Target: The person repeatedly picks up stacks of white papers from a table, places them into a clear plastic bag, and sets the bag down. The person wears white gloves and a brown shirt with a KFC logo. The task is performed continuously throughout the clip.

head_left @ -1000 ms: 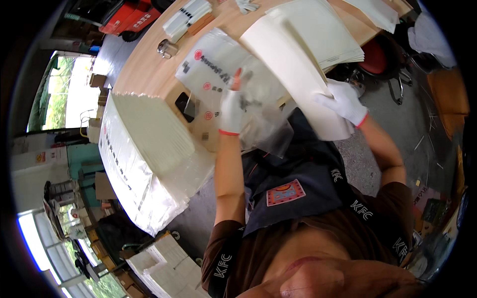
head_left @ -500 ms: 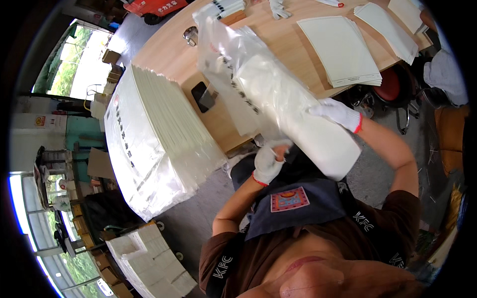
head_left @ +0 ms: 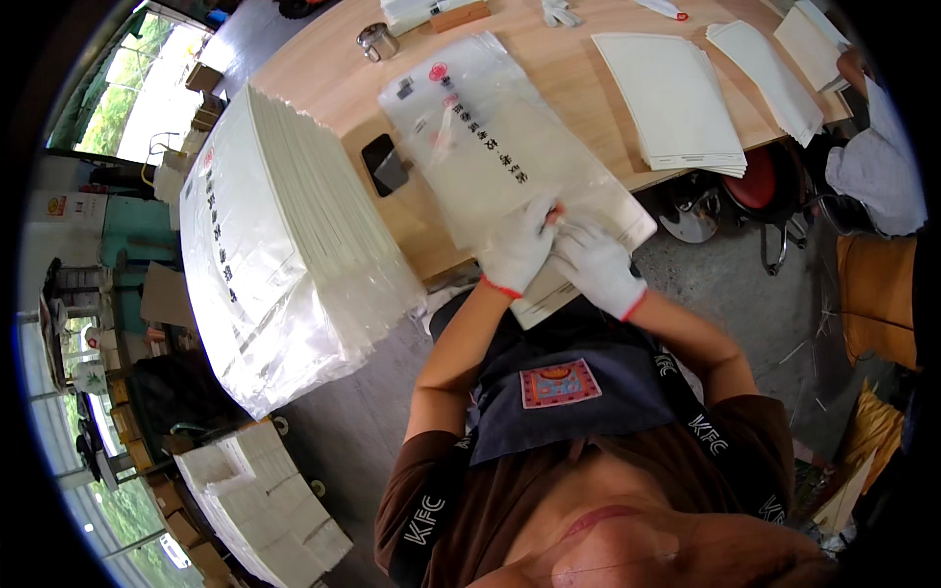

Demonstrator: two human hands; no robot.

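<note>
A clear plastic bag [head_left: 510, 137] printed with dark characters and a red mark lies on the table, cream paper sheets [head_left: 642, 223] inside it and showing at its near right corner. Both my hands wear white gloves with red cuffs and meet at the bag's near end. My left hand [head_left: 520, 245] is closed on the bag, a bare fingertip showing through the glove. Beside and touching it, my right hand [head_left: 600, 267] has its fingers bent and pressed together against the bag. What lies exactly between the fingertips is hidden.
A tall pile of filled plastic bags [head_left: 284, 245] stands at the left. A phone [head_left: 383, 165] and a metal cup [head_left: 376, 42] lie beyond it on the wooden table [head_left: 323, 59]. Paper stacks [head_left: 671, 103] rest at the right, near a co-worker's sleeve [head_left: 877, 157] and a red stool [head_left: 755, 181].
The bag with its sheets, raised and tilted before, now lies flat on the table. My right hand has moved left and down from its side to meet my left hand at the near end.
</note>
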